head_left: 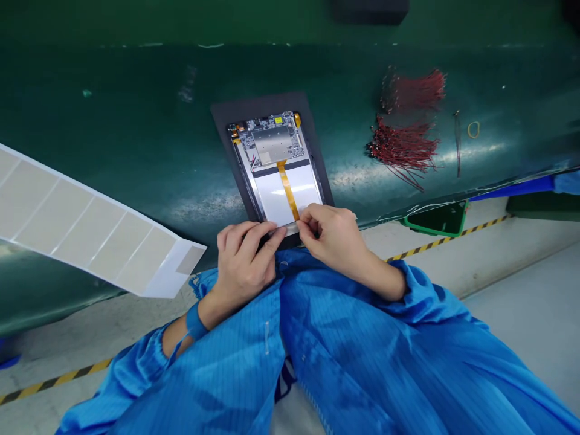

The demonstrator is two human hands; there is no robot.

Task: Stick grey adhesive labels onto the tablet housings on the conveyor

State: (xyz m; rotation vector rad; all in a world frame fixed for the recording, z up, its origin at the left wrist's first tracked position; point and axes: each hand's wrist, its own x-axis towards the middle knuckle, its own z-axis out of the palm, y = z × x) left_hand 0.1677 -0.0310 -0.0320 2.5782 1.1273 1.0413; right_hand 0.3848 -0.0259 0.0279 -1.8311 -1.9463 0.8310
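Note:
An opened tablet (pixel 292 187) lies on a black mat (pixel 258 104), its circuit board (pixel 272 144) at the far end and an orange flat cable (pixel 289 190) running down over the silvery battery area. At the tablet's near edge, both hands pinch a thin greyish strip (pixel 291 229). My left hand (pixel 247 257) has its thumb and fingertips closed at the strip's left end, with a blue band on the wrist. Over the right end, my right hand (pixel 333 235) is closed, thumb against forefinger. The fingers hide part of the strip and the tablet's lower edge.
A white sheet of beige rectangular patches (pixel 95 223) juts over the table's near edge at left. On the green table (pixel 158 133), two bundles of red and black wires (pixel 403 145) lie at right, beside a single wire (pixel 457 145) and a rubber band (pixel 473 129). A dark block (pixel 371 11) stands behind.

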